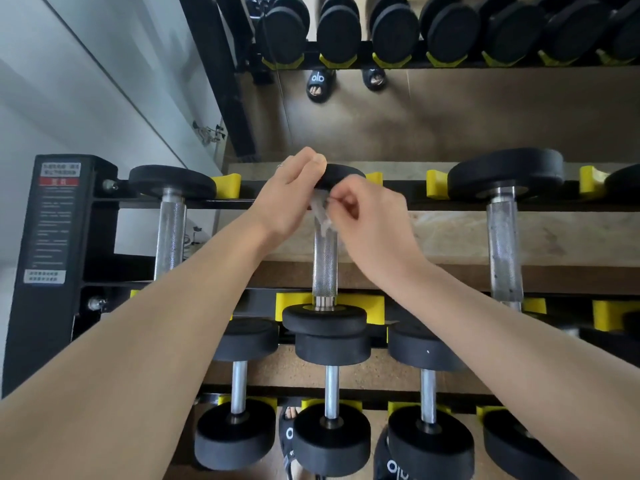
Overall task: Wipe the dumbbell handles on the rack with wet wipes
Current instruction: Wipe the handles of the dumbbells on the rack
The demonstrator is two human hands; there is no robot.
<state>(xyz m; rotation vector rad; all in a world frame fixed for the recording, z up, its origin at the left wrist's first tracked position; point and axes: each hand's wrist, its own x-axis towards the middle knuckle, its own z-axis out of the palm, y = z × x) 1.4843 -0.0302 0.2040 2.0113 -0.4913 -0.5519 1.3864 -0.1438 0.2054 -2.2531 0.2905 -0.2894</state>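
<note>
The middle dumbbell on the upper shelf has a knurled steel handle [325,268] running away from me between two black heads. A thin, crumpled wet wipe [320,211] lies against the far end of that handle. My right hand [370,223] pinches the wipe between thumb and curled fingers. My left hand [289,195] reaches over the far black head [343,174], fingers resting on its top edge, thumb side near the wipe. Whether the left fingers also pinch the wipe is hidden.
Neighbouring dumbbells lie left [169,230] and right [504,244] on the same black rack with yellow cradles [375,308]. A lower shelf holds several smaller dumbbells [331,393]. A mirror behind shows the rack and sandalled feet. The rack's side post [52,237] carries warning labels.
</note>
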